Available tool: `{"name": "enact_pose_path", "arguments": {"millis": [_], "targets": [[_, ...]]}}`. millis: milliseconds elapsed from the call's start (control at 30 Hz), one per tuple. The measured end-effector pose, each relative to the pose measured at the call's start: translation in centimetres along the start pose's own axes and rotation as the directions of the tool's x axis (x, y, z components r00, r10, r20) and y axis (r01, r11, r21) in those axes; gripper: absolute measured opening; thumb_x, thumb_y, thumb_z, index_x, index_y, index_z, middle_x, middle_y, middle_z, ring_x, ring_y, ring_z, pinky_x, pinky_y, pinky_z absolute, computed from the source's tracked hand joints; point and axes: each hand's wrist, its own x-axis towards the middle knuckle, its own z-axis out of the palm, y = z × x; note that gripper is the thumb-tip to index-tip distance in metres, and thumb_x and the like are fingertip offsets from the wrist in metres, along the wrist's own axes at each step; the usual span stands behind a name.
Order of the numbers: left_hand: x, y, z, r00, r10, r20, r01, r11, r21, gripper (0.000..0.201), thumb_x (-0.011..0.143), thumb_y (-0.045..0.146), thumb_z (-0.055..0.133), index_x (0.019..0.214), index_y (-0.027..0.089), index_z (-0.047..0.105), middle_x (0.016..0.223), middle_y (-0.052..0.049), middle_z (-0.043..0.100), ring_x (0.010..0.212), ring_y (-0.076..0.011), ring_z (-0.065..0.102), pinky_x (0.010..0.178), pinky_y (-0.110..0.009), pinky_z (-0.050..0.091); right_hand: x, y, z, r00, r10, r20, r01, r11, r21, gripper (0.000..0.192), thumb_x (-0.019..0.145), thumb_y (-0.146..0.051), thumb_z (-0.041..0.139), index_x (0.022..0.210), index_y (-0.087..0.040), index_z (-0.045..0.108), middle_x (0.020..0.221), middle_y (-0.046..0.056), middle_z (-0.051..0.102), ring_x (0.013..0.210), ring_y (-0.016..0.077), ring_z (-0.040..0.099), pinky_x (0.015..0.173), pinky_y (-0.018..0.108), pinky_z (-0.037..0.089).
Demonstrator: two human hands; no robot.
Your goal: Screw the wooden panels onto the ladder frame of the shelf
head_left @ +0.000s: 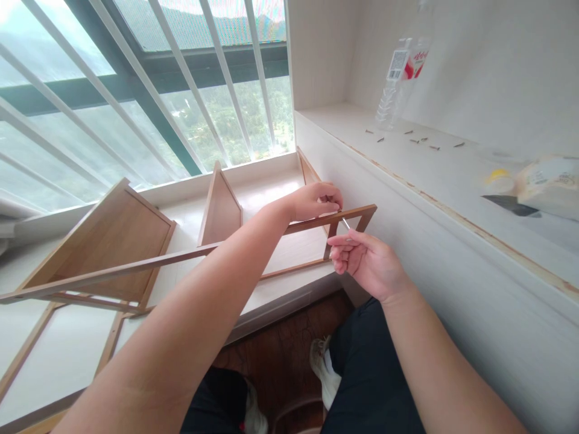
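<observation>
Head view | thin metal pin (pixel 346 223) sat centre-right of frame, slanting from upper left to lower right, just below the wooden rail (pixel 253 236) | I saw right hand (pixel 368 260) nearest, fingertips pinching its lower end | left hand (pixel 315 202) above, fingers curled onto the rail's corner joint | loose screws (pixel 418 140) lay on the shelf (pixel 452 175), upper right.

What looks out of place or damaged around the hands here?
Loose screws lie scattered on the white ledge beside a plastic bottle. The ledge's front edge looks chipped, showing brown beneath the white surface.
</observation>
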Motion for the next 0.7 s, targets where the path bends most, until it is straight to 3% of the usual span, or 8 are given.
{"name": "enact_pose_path", "arguments": {"millis": [400, 600, 700], "targets": [[0.2, -0.7, 0.1, 1.0, 0.011, -0.001, -0.011, 1.0, 0.002, 0.02, 0.089, 0.026, 0.058, 0.1, 0.016, 0.072, 0.106, -0.007, 0.066, 0.092, -0.0173, 0.062, 0.077, -0.027, 0.053, -0.2, 0.5, 0.8, 0.993, -0.088, -0.082, 0.084, 0.995, -0.051, 0.034, 0.088, -0.041, 0.064, 0.086, -0.013, 0.083, 0.07, 0.01, 0.075, 0.058, 0.0168, 0.064, 0.055, 0.027, 0.05], [0.1, -0.6, 0.0, 1.0, 0.011, -0.003, -0.011, 1.0, 0.02, 0.021, 0.089, 0.026, 0.057, 0.1, 0.016, 0.072, 0.106, -0.007, 0.066, 0.092, -0.0173, 0.062, 0.08, -0.027, 0.053, -0.3, 1.0, 1.5, 0.971, -0.17, -0.17, 0.169, 0.985, -0.024, 0.032, 0.085, -0.037, 0.063, 0.079, -0.011, 0.082, 0.062, 0.008, 0.07, 0.052, 0.0149, 0.061, 0.05, 0.026, 0.047], [0.1, -0.5, 0.0, 1.0, 0.005, -0.004, -0.005, 1.0, 0.021, 0.021, 0.088, 0.025, 0.057, 0.1, 0.016, 0.072, 0.106, -0.007, 0.066, 0.092, -0.0173, 0.062, 0.08, -0.027, 0.053, -0.2, 1.3, 1.5, 0.958, -0.222, -0.181, 0.208, 0.974, -0.09, 0.034, 0.086, -0.042, 0.066, 0.079, -0.013, 0.081, 0.063, 0.008, 0.07, 0.052, 0.016, 0.062, 0.05, 0.027, 0.047]]}}
